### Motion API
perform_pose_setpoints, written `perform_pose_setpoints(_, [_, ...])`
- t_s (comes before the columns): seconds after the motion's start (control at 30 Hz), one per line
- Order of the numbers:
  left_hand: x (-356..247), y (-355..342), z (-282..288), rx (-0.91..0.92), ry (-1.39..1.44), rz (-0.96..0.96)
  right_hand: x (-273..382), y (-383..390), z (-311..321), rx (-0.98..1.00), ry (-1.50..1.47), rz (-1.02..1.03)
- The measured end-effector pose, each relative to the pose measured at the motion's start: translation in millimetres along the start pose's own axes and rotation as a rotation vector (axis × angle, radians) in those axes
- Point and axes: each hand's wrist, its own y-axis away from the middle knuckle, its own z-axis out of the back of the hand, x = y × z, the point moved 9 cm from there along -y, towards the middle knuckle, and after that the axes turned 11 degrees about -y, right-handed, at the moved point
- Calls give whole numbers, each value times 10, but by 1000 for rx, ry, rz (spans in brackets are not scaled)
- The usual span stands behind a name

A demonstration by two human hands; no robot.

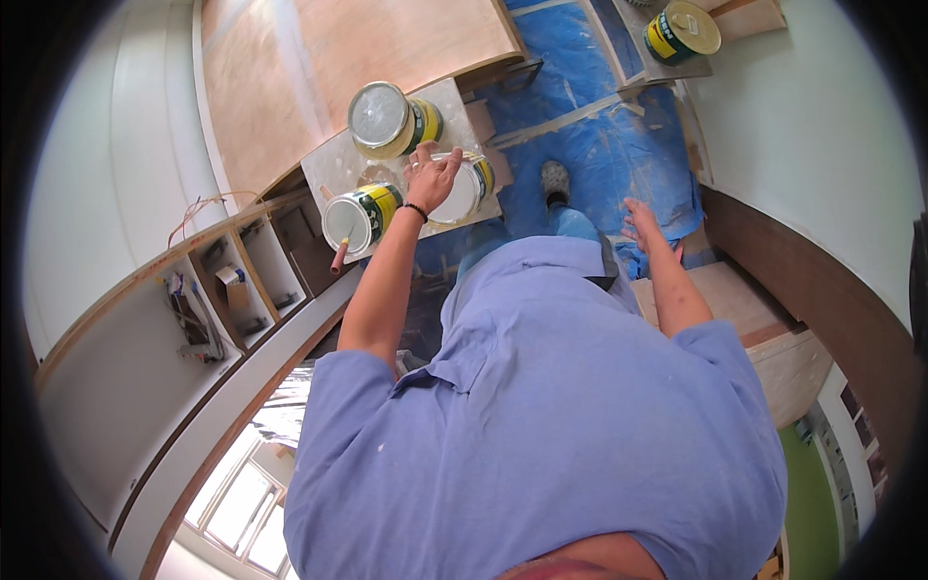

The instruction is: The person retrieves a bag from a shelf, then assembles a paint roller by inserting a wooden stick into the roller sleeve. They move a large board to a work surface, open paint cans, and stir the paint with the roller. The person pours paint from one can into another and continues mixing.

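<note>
My left hand (432, 181), with a dark bracelet at the wrist, is over a white-topped paint can (461, 189), its fingers spread. Whether it touches the can's top I cannot tell. To its left is a second can (353, 222) in green and yellow, tilted in view, with a tool's reddish-brown handle (339, 257) jutting past its rim; the tool's kind is unclear. Behind them stands a third can (379, 116) with a grey, smeared lid. All three rest on a stained board (450, 101). My right hand (642, 227) hangs at my side, fingers apart, holding nothing.
Blue plastic sheeting (619, 159) with tape seams covers the floor. A large wooden panel (358, 39) lies beyond the cans. Open cubbies (227, 280) holding small tools run along the left. Another can (682, 34) stands far right, near a pale wall (822, 116).
</note>
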Motion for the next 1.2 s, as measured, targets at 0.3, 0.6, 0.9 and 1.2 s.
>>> perform_pose_setpoints(0.3, [493,1259,-601,-159,-536,-90,178,-76,-174,10,95,-10])
perform_pose_setpoints(0.6, [420,1495,-423,-243,-545,-14,435,-65,-353,24,188,22])
perform_pose_setpoints(0.9, [505,1566,-668,-156,-522,42,736,-98,-605,105,265,52])
perform_pose_setpoints(1.2, [1078,1824,59,-642,194,428,733,-174,-634,46,289,20])
